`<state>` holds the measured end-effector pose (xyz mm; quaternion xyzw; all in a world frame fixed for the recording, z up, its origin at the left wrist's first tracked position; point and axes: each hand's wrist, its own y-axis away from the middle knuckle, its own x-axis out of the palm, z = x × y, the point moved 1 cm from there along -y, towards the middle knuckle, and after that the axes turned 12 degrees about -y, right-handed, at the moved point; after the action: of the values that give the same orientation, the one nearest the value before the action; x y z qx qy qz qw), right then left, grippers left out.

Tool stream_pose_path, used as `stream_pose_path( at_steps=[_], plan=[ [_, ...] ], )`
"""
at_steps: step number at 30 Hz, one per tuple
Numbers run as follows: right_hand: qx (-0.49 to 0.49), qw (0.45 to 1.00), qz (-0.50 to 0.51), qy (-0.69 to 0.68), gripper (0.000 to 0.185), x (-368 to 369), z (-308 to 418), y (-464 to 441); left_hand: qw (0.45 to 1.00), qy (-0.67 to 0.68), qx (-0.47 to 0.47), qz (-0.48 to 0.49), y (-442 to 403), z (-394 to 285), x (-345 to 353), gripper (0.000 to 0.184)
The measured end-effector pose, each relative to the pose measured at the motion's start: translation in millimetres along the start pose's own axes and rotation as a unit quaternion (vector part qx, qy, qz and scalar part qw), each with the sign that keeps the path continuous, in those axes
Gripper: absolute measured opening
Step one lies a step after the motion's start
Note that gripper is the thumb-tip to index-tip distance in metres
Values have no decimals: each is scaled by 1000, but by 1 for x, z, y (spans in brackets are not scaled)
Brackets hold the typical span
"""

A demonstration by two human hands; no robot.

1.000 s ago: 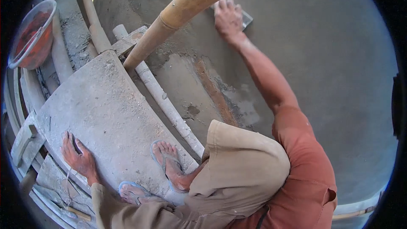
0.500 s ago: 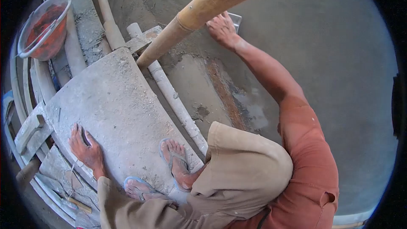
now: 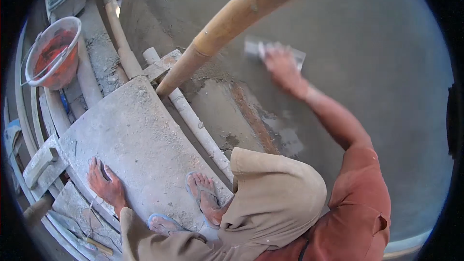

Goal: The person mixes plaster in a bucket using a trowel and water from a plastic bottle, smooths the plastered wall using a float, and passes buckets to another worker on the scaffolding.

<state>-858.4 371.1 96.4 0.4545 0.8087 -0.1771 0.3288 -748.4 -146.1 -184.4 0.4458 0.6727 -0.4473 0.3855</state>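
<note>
My right hand [image 3: 286, 71] is closed around a flat metal plastering trowel [image 3: 253, 48], slightly blurred by motion. The trowel's blade lies against the grey plastered wall [image 3: 372, 77], and its handle is hidden under my fingers. My left hand [image 3: 106, 187] rests on the dusty plank [image 3: 130, 130], fingers stretched out and thumb apart, holding nothing. Both my feet, in flip-flops, stand on the same plank, to the right of that hand.
A thick bamboo pole [image 3: 232, 17] crosses between the plank and the wall. A white-rimmed bucket [image 3: 60, 63] with reddish insides stands at upper left. A hammer-like wooden handle [image 3: 99, 245] lies at lower left. Another bamboo pole [image 3: 198, 123] runs along the plank's edge.
My right hand has moved the trowel rightward and down across the wall, out from beside the bamboo pole. My left hand stays on the plank; the view has shifted slightly.
</note>
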Motion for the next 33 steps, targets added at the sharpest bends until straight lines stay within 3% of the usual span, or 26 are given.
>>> stream_pose_path(
  at_steps=[2,5,7,10,13,16,18,21,23,25,26,28,29,31,32,33],
  plan=[
    [82,996,-28,32,39,-30,-54,-58,1000,-4,8,1,0,0,1,34],
    [121,986,-104,39,37,-35,-94,-104,1000,-10,3,8,2,2,-1,34],
    [172,984,20,48,35,-14,-87,-109,1000,-5,13,11,2,2,-1,35],
    [130,991,-17,33,45,26,-28,-45,1000,-2,18,14,2,4,-1,36],
    [40,996,84,-12,47,35,43,49,999,27,19,8,2,3,-4,34],
    [-34,956,243,-159,37,33,79,122,999,32,18,14,3,6,-2,36],
    [-34,971,201,-126,43,19,63,113,999,42,19,9,4,11,4,36],
    [59,998,-5,9,54,-27,-14,20,999,30,15,14,4,6,2,36],
    [138,989,-30,41,48,-53,-73,-42,1000,22,3,19,3,3,0,36],
    [165,977,-126,49,38,-64,-117,-89,1000,19,9,19,4,5,0,36],
    [167,976,-128,50,38,-62,-123,-99,1000,16,12,19,4,6,0,36],
    [211,976,-8,46,30,-57,-127,-113,999,29,12,16,5,7,0,35],
    [200,979,-21,42,28,-45,-114,-106,999,44,11,13,5,8,0,34],
    [152,987,8,45,37,-11,-80,-69,998,63,5,4,7,13,0,32],
    [116,991,-43,52,43,7,-57,-40,997,83,0,-3,7,14,1,30],
    [104,994,11,12,46,12,-29,-9,996,87,0,-7,6,14,-2,30]
  ],
)
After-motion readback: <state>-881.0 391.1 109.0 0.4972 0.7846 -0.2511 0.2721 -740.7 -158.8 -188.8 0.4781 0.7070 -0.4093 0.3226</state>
